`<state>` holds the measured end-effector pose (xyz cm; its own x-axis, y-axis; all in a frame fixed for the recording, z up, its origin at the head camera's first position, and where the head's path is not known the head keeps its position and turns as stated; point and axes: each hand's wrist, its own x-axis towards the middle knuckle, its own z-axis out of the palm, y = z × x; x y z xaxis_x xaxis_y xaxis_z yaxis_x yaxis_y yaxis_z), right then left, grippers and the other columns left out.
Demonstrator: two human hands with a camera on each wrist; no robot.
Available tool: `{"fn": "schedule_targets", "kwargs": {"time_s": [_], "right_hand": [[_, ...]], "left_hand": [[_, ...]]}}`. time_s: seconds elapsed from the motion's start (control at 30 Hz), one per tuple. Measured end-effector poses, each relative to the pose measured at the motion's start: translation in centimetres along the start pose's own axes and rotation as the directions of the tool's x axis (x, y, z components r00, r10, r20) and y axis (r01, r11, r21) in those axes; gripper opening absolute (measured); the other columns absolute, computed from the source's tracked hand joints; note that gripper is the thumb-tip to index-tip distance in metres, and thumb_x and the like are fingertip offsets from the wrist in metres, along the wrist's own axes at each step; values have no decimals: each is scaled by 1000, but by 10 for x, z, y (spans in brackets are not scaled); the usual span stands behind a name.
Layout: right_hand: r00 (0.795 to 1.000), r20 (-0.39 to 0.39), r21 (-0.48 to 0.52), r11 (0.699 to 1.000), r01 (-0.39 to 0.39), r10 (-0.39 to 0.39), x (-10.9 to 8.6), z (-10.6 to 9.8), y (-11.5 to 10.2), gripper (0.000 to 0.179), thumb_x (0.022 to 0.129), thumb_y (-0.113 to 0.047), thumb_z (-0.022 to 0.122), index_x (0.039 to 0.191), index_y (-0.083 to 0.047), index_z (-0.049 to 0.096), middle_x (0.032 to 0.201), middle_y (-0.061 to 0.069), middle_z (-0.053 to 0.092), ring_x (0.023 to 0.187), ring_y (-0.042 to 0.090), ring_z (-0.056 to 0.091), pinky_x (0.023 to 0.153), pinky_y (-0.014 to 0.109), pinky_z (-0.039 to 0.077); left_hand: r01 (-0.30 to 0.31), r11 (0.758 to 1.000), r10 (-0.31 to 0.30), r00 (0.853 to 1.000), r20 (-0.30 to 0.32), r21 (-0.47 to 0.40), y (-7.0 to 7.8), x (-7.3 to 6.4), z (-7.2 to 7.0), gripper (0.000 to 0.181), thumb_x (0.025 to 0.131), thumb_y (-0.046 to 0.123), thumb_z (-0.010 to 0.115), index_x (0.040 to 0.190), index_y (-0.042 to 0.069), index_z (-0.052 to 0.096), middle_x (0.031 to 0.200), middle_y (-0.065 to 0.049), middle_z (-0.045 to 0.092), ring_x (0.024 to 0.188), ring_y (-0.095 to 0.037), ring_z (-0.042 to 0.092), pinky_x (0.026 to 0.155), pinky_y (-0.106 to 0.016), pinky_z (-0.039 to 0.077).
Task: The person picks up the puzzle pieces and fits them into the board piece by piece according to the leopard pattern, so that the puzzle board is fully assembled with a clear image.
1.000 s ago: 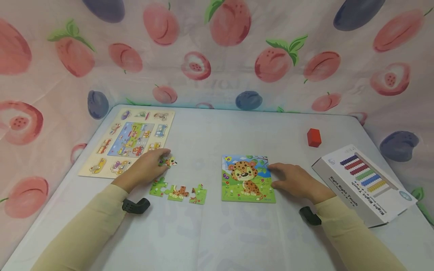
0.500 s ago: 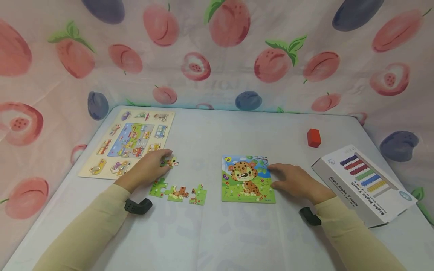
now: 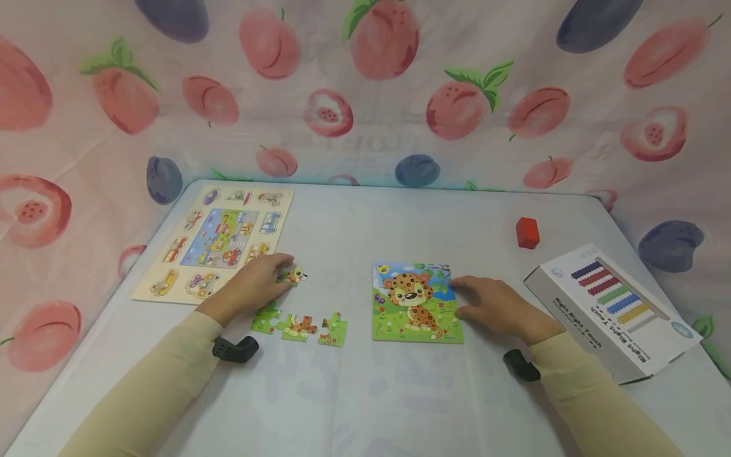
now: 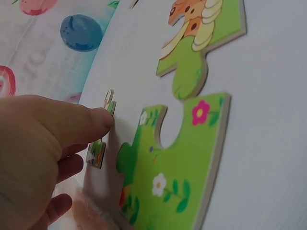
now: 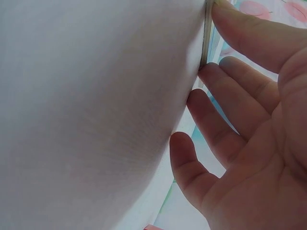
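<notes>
Assembling, apparently early: left hand point(image 3: 251, 287) pinches face piece point(image 3: 296, 275) beyond three table point(image 3: 365, 393) pieces point(image 3: 299, 325), seemingly not yet joined; right hand point(image 3: 493, 304), fingers apart, touches leopard board's point(image 3: 419, 304) edge.

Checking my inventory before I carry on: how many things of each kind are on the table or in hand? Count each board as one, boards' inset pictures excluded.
Loose puzzle pieces: 4, one of them in the left hand
Leopard picture board: 1
Vehicle picture board: 1
Red block: 1
White box: 1
Total: 8
</notes>
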<state>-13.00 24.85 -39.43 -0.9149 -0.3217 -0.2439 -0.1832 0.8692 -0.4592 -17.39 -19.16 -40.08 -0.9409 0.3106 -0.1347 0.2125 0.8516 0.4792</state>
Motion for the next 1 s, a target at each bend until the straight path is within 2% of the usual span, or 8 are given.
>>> {"fn": "schedule_targets", "kwargs": {"time_s": [0.23,0.57,0.77,1.0], "right_hand": [[1000,1,-3,1000,-11,11,1,1,0,61,89,-20,75,143,-4,53,147,21,48,138,46,37,108,63,31],[1000,1,-11,1000,-20,20,1,2,1,62,89,-21,76,144,-4,53,147,22,47,138,47,37,108,63,31],[1000,1,-7,1000,-24,24,1,1,0,62,89,-20,76,144,-4,52,148,22,47,138,46,37,108,63,31],[1000,4,-2,1000,-30,30,2,1,0,62,89,-21,76,144,-4,52,148,22,47,138,46,36,108,63,31]], "left_hand": [[-2,999,2,1000,4,50,-7,-4,-6,54,92,16,70,141,1,53,139,-20,54,132,-39,44,109,-55,34],[-5,997,3,1000,18,77,-10,-3,-10,51,95,15,68,141,0,53,138,-20,55,130,-40,46,108,-55,35],[-29,991,31,1000,-7,130,-10,-1,-11,49,94,20,70,137,0,57,135,-18,59,129,-40,48,108,-55,36],[-31,988,39,998,-53,149,-11,-1,-8,48,92,25,72,133,0,61,129,-17,62,124,-38,52,105,-54,38]]}}
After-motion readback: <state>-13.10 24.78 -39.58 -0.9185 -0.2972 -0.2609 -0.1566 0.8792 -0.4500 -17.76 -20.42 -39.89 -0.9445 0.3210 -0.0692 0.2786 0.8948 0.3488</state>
